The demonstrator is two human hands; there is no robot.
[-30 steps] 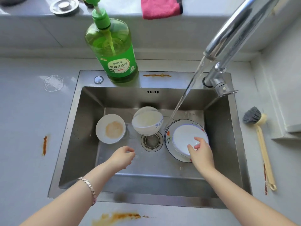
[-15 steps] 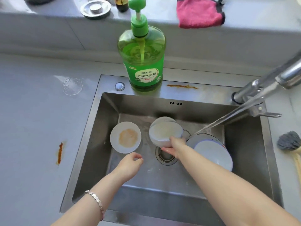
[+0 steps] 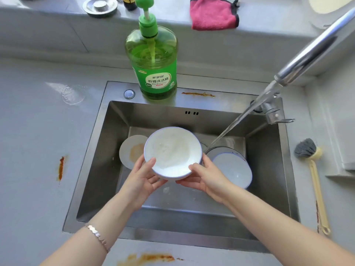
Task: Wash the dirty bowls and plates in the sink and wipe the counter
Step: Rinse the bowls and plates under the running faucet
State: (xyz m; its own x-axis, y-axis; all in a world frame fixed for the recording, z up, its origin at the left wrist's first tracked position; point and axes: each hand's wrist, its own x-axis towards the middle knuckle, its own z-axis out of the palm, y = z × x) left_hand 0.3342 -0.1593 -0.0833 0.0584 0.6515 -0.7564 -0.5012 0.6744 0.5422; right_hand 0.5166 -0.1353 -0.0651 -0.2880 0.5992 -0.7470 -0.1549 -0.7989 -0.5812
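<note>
Both hands hold a white bowl (image 3: 172,151) with pale smears above the middle of the steel sink (image 3: 107,150). My left hand (image 3: 142,179) grips its lower left rim, thumb inside. My right hand (image 3: 207,178) grips its lower right rim. A small white plate (image 3: 130,151) with an orange stain lies on the sink floor at the left, partly hidden by the bowl. At the right a white bowl (image 3: 233,168) sits on a patterned plate (image 3: 217,149). Water (image 3: 244,116) runs from the tap (image 3: 315,47) toward those dishes.
A green detergent bottle (image 3: 153,60) stands on the sink's back edge. A pink cloth (image 3: 212,13) and a metal strainer (image 3: 99,5) lie on the back ledge. A dish brush (image 3: 313,175) lies on the right counter. Orange stains mark the counter (image 3: 61,167) (image 3: 149,258) and sink rim (image 3: 197,94).
My right hand left the dishes at the right, took the smeared bowl by the drain and lifted it. My left hand rose and joined it on the bowl.
</note>
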